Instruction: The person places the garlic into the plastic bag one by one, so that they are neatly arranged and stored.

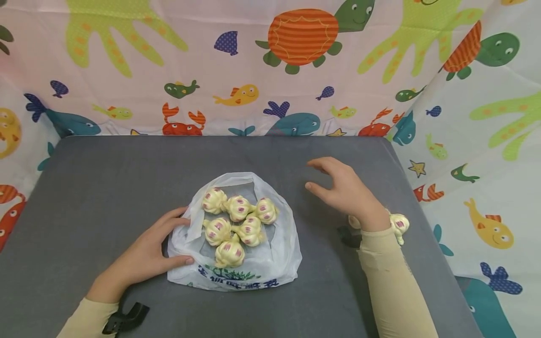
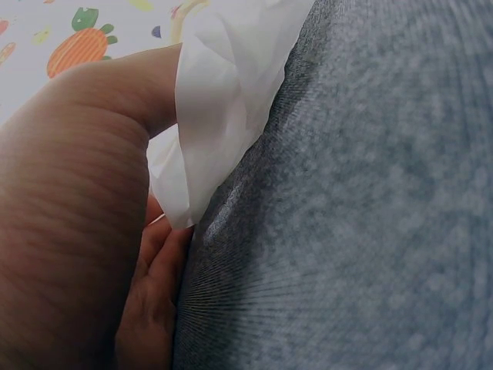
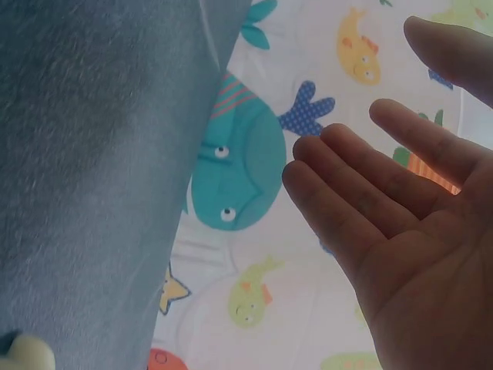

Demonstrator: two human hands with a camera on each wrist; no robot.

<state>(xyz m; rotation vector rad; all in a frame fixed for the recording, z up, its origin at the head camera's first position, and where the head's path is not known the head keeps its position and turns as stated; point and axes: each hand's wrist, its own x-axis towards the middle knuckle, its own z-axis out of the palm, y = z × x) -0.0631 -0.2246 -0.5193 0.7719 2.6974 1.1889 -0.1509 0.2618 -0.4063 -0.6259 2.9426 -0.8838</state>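
A white plastic bag [image 1: 291, 253] with printed characters lies with its mouth spread wide on the grey table. Several garlic bulbs [image 1: 249, 230], cream with purple marks, sit inside it. My left hand [image 1: 154, 249] holds the bag's left side, thumb toward the front and fingers farther back. In the left wrist view, white plastic [image 2: 223, 116] covers the thumb's tip. Right of the bag, my right hand [image 1: 340, 188] is raised with nothing in it, fingers loosely extended and thumb apart. Beside the right wrist another garlic bulb [image 1: 399, 224] shows, partly hidden by the arm.
The grey table [image 1: 127, 173] reaches back to a curtain [image 1: 203, 56] printed with sea animals, which also hangs along the right side. Near the right wrist a pale round piece [image 1: 354, 221], probably another bulb, peeks out. A black wrist mount [image 1: 127, 319] sits on the left forearm.
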